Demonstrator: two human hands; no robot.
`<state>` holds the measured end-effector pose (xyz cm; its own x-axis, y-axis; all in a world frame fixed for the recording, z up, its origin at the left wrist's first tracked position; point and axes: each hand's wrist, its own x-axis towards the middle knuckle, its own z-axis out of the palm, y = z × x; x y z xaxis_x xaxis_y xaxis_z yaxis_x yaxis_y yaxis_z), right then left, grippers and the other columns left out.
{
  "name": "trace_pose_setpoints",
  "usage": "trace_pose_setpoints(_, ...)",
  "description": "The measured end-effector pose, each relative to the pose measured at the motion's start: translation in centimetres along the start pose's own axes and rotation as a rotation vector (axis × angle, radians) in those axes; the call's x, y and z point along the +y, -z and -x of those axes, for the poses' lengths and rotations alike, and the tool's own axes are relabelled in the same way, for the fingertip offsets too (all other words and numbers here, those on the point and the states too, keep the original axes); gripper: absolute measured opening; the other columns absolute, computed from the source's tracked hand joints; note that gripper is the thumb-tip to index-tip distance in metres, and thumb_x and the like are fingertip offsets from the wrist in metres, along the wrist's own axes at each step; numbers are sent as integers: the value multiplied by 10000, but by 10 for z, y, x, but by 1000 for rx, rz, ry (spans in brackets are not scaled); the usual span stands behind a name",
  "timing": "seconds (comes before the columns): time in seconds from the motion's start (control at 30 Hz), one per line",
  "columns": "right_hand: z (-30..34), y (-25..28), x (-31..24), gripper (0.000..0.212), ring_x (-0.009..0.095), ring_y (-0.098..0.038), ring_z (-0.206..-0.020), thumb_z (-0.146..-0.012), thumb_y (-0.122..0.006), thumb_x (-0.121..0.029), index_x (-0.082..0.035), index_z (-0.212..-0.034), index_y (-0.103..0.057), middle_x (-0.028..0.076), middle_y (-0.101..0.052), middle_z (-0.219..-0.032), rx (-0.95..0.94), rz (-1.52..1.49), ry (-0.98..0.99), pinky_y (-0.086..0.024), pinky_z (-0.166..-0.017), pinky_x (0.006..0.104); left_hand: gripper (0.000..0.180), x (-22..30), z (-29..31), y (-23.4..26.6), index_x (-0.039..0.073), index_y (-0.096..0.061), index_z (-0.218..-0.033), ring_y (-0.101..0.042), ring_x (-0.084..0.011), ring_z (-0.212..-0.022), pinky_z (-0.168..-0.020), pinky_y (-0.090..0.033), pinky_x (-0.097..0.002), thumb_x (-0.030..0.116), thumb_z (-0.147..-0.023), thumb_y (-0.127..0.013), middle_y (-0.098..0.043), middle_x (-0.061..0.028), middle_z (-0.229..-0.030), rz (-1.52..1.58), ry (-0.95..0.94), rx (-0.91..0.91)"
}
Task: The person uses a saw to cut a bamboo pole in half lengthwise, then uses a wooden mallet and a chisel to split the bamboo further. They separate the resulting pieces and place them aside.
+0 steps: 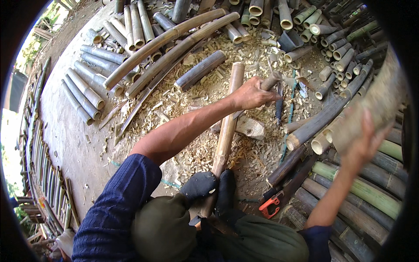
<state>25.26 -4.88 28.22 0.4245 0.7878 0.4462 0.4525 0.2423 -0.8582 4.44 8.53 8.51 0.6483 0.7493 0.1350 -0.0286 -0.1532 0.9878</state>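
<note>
My left hand [254,94] is closed around a short wooden handle [271,81], reaching across the upper part of a bamboo pole [227,131]. A bit of dark blade [238,114] shows below my wrist beside the pole; whether it belongs to that handle is hidden. The pole runs from between my dark-covered feet [203,185] out over the shavings. On the right, my right hand [364,135] grips a thick, rough piece of wood [375,96], raised and smeared by motion. A pale wooden block [251,127] lies right of the pole.
Wood shavings [192,144] cover the ground. Curved bamboo poles [174,56] and cut lengths [85,89] lie at the far left. Stacked bamboo tubes [340,52] stand far right, with a bamboo platform [358,187] nearer. An orange-handled saw [270,207] rests by my right leg.
</note>
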Motion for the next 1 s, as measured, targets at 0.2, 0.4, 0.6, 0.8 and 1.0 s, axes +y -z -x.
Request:
trace_pose_setpoints(0.2,-31,-63,30,883,297,-671,-1117,-826,-796,-261,9,-1555,-377,250,-598,-1350,-706,373,136,-575,-946,397,171,2,-2,1,85,-782,-988,-659,-130,-616,-588,-575,-312,242,-988,-713,-702,-17,-740,-41,56,-38)
trace_pose_setpoints(0.4,-58,-46,-22,889,325,-644,-1186,-877,-759,-365,28,-1562,-352,270,-559,-1403,-340,114,-1,-537,-1026,391,290,-6,0,5,130,-786,-1180,-695,-158,-663,-623,-596,-295,63,-913,-698,-745,-12,-792,-231,-61,-34)
trace_pose_setpoints(0.6,-21,-69,39,875,272,-494,-1399,-878,-760,-206,20,-1594,-309,216,-459,-1559,-838,235,64,-370,-1184,402,410,-8,3,-1,172,-779,-1229,-695,-185,-677,-623,-601,-311,24,-854,-705,-679,-35,-757,-244,-212,-30)
trace_pose_setpoints(0.8,-4,-32,27,883,278,-466,-1421,-855,-744,-163,37,-1599,-312,215,-472,-1534,-554,-31,-136,-344,-1196,390,218,-2,-23,-23,1,-713,-909,-628,-173,-578,-533,-569,-379,200,-988,-675,-641,-90,-735,-110,424,80)
trace_pose_setpoints(1.0,12,2,15,884,278,-561,-1263,-860,-713,-200,34,-1604,-298,214,-522,-1446,-390,-65,-414,-437,-1091,378,278,-42,-62,-46,-57,-705,-973,-706,-256,-657,-580,-627,-400,217,-976,-657,-707,-183,-799,-522,598,330)
